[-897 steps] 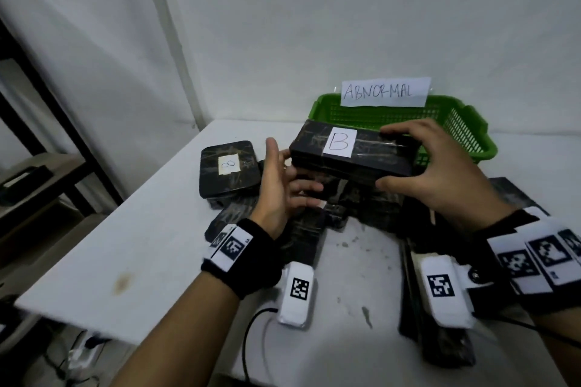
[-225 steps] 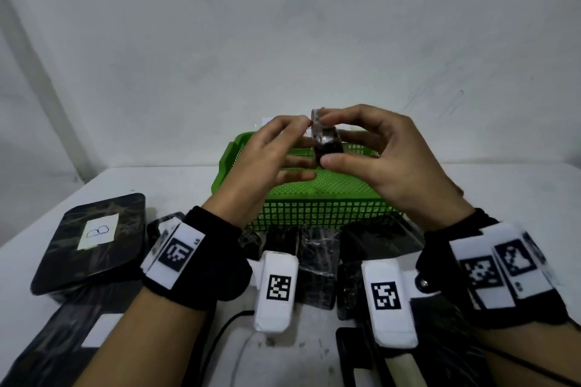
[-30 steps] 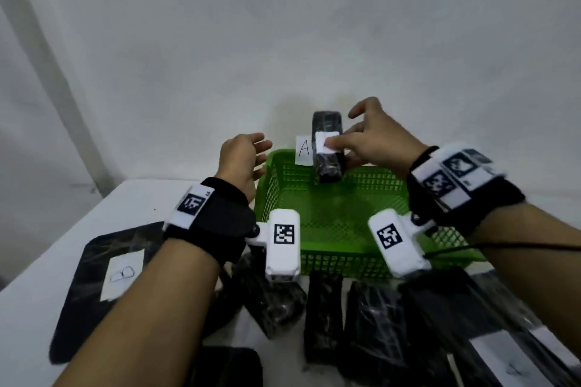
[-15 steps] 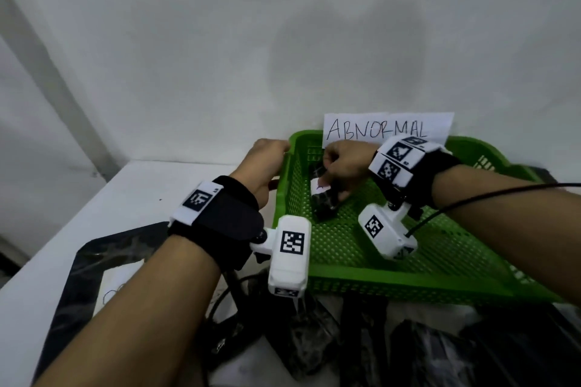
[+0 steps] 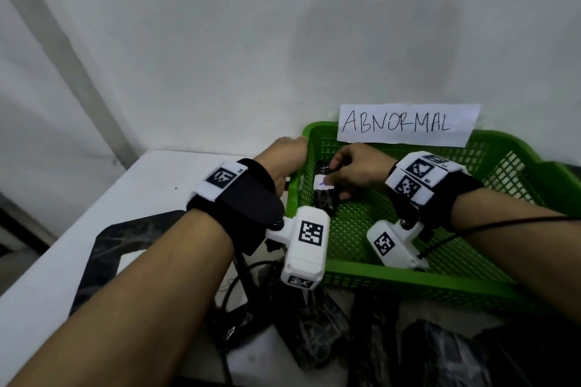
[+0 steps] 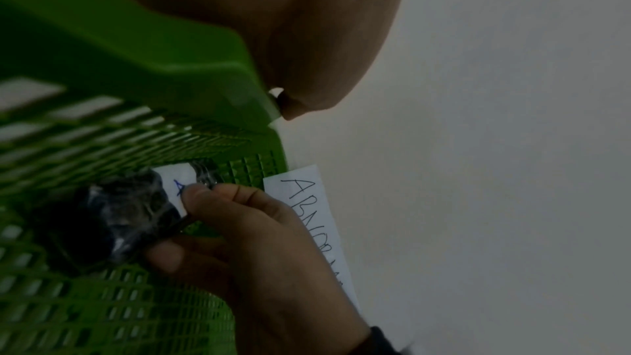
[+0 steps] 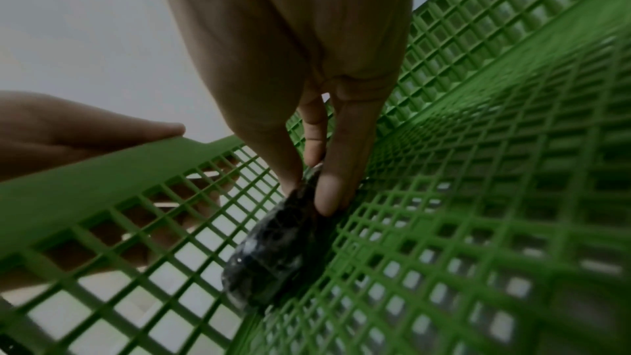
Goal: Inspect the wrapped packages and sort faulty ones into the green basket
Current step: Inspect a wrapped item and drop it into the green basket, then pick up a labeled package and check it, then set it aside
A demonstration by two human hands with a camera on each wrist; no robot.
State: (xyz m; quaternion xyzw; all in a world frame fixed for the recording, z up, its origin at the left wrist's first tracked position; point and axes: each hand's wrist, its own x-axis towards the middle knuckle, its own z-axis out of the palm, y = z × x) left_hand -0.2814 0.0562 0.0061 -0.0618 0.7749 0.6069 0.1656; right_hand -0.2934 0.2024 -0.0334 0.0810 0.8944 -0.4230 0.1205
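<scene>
Pinching the small black film-wrapped package (image 5: 325, 195) low inside the green plastic mesh basket (image 5: 446, 286), the right hand (image 5: 358, 171) risks snagging loose wrap on the grid at release, while the left hand (image 5: 284, 160) curls over the basket's rim.

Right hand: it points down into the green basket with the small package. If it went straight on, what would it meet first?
Most likely the mesh floor of the green basket: the right hand pinches the small wrapped package, whose lower end looks on or near the mesh; contact is unclear.
</scene>
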